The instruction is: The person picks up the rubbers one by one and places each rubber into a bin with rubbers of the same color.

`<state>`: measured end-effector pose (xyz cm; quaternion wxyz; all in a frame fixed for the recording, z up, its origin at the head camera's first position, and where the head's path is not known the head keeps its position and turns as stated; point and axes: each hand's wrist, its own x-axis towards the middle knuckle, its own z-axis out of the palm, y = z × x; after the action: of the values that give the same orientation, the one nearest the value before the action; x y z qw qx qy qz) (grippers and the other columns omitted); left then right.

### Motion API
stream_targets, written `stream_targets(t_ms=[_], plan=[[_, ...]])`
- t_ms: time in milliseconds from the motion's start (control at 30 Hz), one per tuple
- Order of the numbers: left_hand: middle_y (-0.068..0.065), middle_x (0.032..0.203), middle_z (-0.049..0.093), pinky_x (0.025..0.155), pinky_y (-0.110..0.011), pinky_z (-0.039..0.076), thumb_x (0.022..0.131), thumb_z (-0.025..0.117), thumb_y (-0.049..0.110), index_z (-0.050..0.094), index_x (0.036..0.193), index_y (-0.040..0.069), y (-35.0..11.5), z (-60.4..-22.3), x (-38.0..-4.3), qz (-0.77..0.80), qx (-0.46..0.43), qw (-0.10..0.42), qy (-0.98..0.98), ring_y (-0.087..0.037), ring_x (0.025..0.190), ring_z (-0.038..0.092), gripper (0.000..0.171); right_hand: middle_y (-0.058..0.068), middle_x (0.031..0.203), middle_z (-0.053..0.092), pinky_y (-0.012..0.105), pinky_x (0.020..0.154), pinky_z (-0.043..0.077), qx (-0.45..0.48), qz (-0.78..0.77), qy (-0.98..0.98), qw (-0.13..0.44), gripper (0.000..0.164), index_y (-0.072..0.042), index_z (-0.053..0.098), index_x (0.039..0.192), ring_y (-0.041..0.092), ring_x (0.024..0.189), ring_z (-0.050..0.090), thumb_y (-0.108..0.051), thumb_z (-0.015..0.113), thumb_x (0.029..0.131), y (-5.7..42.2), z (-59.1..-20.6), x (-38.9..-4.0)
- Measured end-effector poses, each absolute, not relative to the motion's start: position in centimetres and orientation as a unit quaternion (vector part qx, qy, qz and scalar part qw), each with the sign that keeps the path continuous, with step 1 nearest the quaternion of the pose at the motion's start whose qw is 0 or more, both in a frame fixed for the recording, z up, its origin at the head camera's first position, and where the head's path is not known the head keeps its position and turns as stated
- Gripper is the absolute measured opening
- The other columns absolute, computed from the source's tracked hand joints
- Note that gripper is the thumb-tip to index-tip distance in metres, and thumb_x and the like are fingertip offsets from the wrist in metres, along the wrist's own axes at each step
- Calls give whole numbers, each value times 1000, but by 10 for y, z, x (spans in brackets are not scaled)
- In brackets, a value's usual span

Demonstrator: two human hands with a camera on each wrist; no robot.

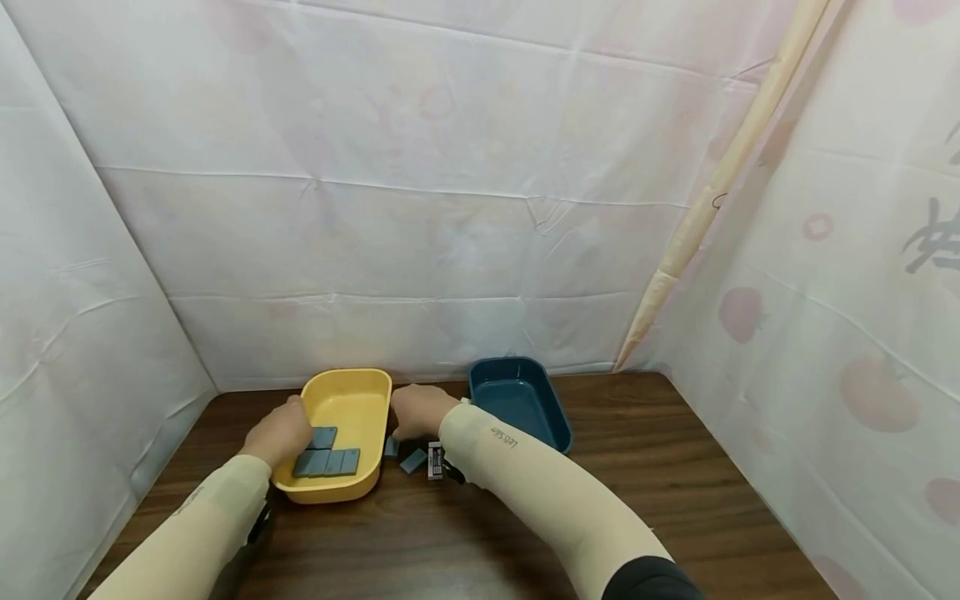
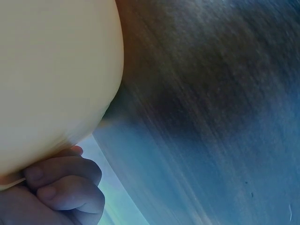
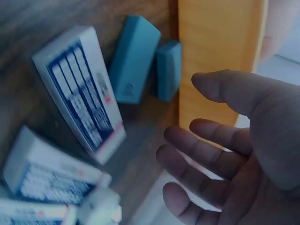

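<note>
A yellow tray (image 1: 372,475) stands on the table, with several small blue-grey blocks (image 1: 327,462) lying flat in its near part. My left hand (image 1: 279,432) grips its left rim; the left wrist view shows curled fingers (image 2: 75,192) at the tray's edge. Just outside the tray's right wall is my right hand (image 1: 420,410), palm and loosely bent fingers visible in the right wrist view with nothing held. Near those fingers, two blue-grey blocks (image 3: 133,61) lie beside the tray. A white box with a dark blue label (image 3: 82,89) lies next to them.
A dark blue tray (image 1: 517,404) stands to the right, partly behind my right forearm. More white labelled boxes (image 3: 51,168) show low in the right wrist view. Pale cloth (image 1: 420,250) hangs behind and at both sides of the brown wooden table (image 1: 660,467).
</note>
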<state>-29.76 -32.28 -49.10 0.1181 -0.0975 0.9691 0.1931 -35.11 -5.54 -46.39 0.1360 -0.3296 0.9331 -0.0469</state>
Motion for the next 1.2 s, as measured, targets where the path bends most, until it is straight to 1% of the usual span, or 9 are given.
stream_targets(t_ms=[167, 233, 433, 567, 767, 867, 933, 1033, 1200], plan=[[-32, 122, 70, 78, -47, 59, 112, 49, 8, 30, 157, -26, -322, -490, -297, 195, -96, 121, 969, -32, 93, 66, 60, -5, 65, 52, 31, 57, 44, -309, -70, 935, 162, 38, -20, 61, 76, 14, 60, 54, -33, 86, 102, -56, -474, -348], [-31, 120, 70, 78, -47, 59, 112, 48, 8, 30, 156, -26, -323, -490, -298, 194, -96, 121, 969, -32, 92, 66, 59, -6, 65, 53, 31, 57, 45, -306, -71, 936, 162, 38, -21, 62, 76, 14, 60, 54, -35, 88, 100, -57, -476, -347], [-30, 118, 70, 78, -48, 59, 111, 50, 8, 32, 154, -26, -324, -491, -298, 191, -100, 121, 969, -32, 92, 66, 58, -8, 82, 69, 33, 67, 53, -313, -74, 935, 149, 28, -23, 72, 93, 12, 73, 63, -40, 95, 94, -57, -477, -342], [-30, 116, 70, 77, -47, 59, 111, 49, 8, 33, 153, -26, -324, -492, -298, 190, -98, 119, 970, -32, 91, 66, 56, -9, 89, 71, 33, 72, 55, -315, -79, 934, 148, 29, -23, 75, 104, 11, 79, 66, -40, 96, 93, -57, -479, -339], [-26, 107, 71, 72, -43, 55, 113, 44, 7, 30, 154, -27, -324, -492, -298, 197, -89, 124, 969, -29, 84, 65, 55, -9, 102, 75, 33, 78, 57, -317, -101, 930, 158, 33, -23, 79, 119, 10, 86, 67, -34, 96, 93, -55, -478, -339], [-25, 105, 71, 72, -43, 55, 113, 45, 8, 30, 154, -27, -324, -491, -298, 200, -89, 123, 968, -29, 83, 65, 56, -9, 104, 76, 33, 78, 57, -325, -113, 925, 162, 35, -23, 79, 122, 10, 87, 67, -32, 96, 93, -55, -479, -340], [-24, 105, 71, 72, -43, 55, 113, 46, 8, 30, 154, -27, -323, -490, -298, 202, -90, 123, 968, -29, 84, 65, 56, -9, 100, 75, 32, 76, 56, -328, -120, 923, 164, 32, -22, 80, 120, 11, 85, 66, -30, 96, 93, -55, -480, -341], [-24, 105, 71, 72, -43, 56, 113, 46, 8, 31, 154, -27, -324, -491, -299, 201, -90, 123, 968, -30, 84, 65, 56, -9, 93, 72, 32, 72, 55, -330, -124, 921, 168, 26, -22, 79, 112, 12, 81, 65, -28, 96, 93, -55, -482, -343], [-25, 105, 71, 71, -43, 55, 113, 45, 8, 30, 154, -28, -324, -494, -298, 201, -85, 121, 968, -30, 84, 65, 56, -10, 88, 70, 30, 68, 54, -327, -130, 921, 168, 21, -22, 77, 103, 11, 77, 65, -25, 96, 93, -56, -488, -344]])
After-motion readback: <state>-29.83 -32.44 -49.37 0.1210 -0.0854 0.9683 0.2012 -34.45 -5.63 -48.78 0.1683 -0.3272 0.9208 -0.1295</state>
